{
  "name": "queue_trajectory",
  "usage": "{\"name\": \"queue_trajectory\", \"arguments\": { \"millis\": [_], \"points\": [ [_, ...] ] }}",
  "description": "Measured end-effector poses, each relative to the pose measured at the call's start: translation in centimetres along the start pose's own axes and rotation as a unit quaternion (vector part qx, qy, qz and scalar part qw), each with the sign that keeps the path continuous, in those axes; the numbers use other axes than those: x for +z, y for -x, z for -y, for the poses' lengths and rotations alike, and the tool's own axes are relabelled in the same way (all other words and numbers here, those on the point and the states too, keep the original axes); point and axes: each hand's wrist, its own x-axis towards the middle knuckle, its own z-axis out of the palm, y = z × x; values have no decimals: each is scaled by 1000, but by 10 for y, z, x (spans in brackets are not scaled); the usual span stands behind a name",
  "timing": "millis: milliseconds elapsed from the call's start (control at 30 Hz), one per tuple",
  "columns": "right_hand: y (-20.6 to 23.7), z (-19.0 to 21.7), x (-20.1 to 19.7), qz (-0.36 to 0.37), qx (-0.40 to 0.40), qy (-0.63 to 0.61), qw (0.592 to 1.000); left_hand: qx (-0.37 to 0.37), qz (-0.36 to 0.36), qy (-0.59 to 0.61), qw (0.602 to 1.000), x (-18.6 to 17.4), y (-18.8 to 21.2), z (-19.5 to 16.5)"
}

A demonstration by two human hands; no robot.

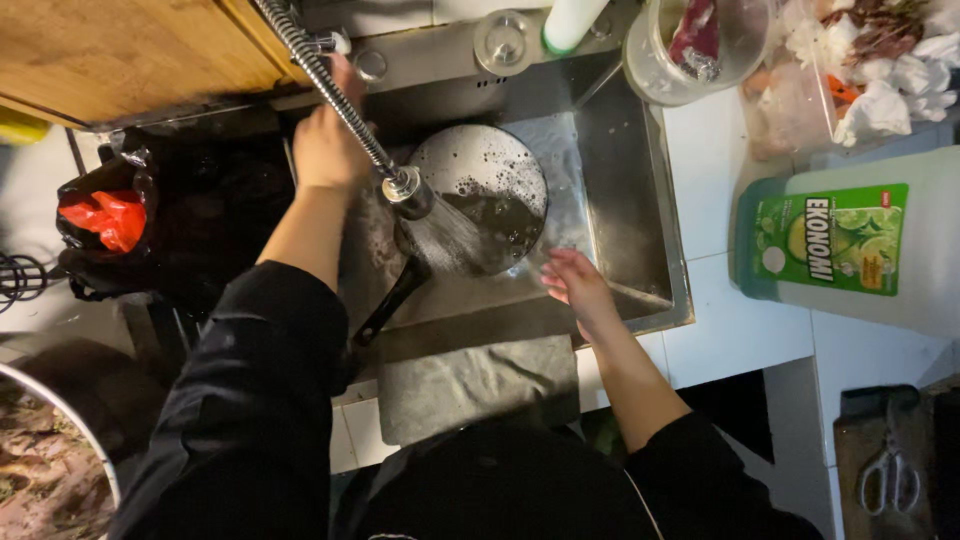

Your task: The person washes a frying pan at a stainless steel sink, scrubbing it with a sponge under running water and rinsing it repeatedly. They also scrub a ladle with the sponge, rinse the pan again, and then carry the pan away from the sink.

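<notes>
Steel sink (655,215) holds soapy frying pan (480,200), tilted under spray from pull-out faucet (405,188); suds not yet rinsed off; left hand (325,145) closed near faucet hose; right hand (575,285) held open-fingered at pan rim.

Left hand (325,145) at faucet (345,100); right hand (578,285) beside soapy pan (485,205) (spray running)
</notes>
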Motion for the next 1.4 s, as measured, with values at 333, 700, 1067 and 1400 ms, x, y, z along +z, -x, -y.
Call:
{"name": "queue_trajectory", "arguments": {
  "millis": [333, 700, 1067, 1400],
  "points": [
    [-41, 40, 114, 137, 156, -270, 940, -417, 106, 705, 564, 62, 108, -103],
    [-80, 132, 196, 380, 210, 75, 898, -616, 43, 657, 433, 16, 195, -36],
    [-123, 291, 281, 194, -113, 173, 959, -595, 26, 722, 353, 10, 219, -46],
    [-37, 80, 197, 209, 260, -203, 921, -550, 29, 739, 388, 19, 173, -62]
  ]
}}
